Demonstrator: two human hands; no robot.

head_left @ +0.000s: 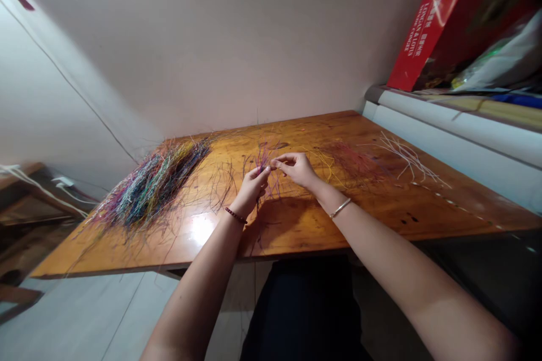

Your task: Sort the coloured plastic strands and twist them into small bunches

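- Left hand (253, 185) grips a small bundle of thin purple and pink strands (263, 153), fingers curled around it and thumb uppermost; the ends fan out just beyond the fist.
- Right hand (298, 170) meets it at the left thumb, its thumb and forefinger brought together; whether a strand is pinched between them is too small to tell.
- Around the left wrist sits a bracelet of dark red beads (236, 215); around the right, a shiny metal bangle (340, 208).
- Beneath both hands is a glossy brown wooden table (305, 238).
- Just left of the left hand lie loose dark strands (224, 183); farther left, a thick, many-coloured heap of strands (154, 189) reaches toward the table's left edge.
- Just beyond the right hand are yellow strands (325, 161), then a spread of red strands (358, 162), then, farthest right, white strands (417, 161).
- Well beyond the hands rises a plain pale wall (254, 51); far to their upper right stands a red printed box (427, 25).
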